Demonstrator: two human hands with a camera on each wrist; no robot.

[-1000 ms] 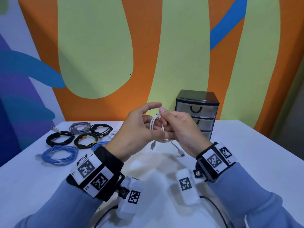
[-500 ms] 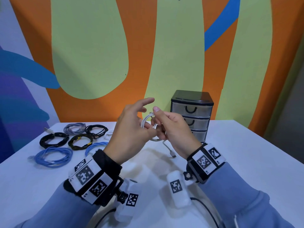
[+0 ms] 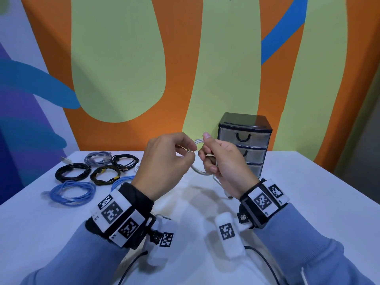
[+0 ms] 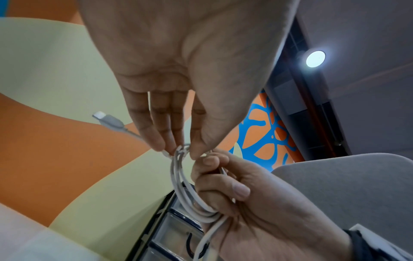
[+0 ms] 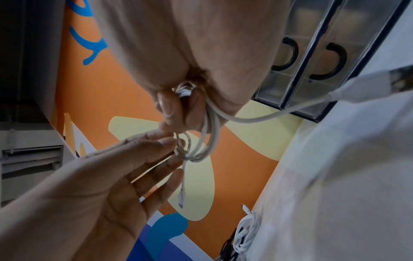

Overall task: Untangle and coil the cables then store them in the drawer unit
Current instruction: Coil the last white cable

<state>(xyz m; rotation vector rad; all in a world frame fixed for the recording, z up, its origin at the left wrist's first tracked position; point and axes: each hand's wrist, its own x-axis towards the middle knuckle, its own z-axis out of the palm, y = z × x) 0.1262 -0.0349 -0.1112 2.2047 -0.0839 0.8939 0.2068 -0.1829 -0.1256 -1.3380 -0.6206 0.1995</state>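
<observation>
Both hands hold a small white cable coil (image 3: pixel 199 170) (image 4: pixel 186 190) (image 5: pixel 208 136) in the air above the white table (image 3: pixel 298 202). My left hand (image 3: pixel 164 161) (image 4: pixel 178 146) pinches the coil's loops between thumb and fingertips. My right hand (image 3: pixel 222 161) (image 5: pixel 178 106) grips the other side of the coil, fingers curled round it. One plug end (image 4: pixel 109 121) sticks out past the left fingers. The other plug (image 5: pixel 366 88) hangs free on its tail near the right wrist. The black three-drawer unit (image 3: pixel 244 138) (image 5: pixel 312 58) stands just behind the hands, all drawers closed.
Several coiled cables lie at the table's left: black (image 3: pixel 72 171), grey (image 3: pixel 98 158), blue (image 3: pixel 72 192), a black one with yellow marks (image 3: pixel 104 174), and a white one (image 5: pixel 243 234). The painted wall rises right behind the table. Dark cords run from my wrists.
Both hands have risen a little with the coil. The left index finger, stretched out before, has curled down onto the loops. The hanging tail has grown shorter.
</observation>
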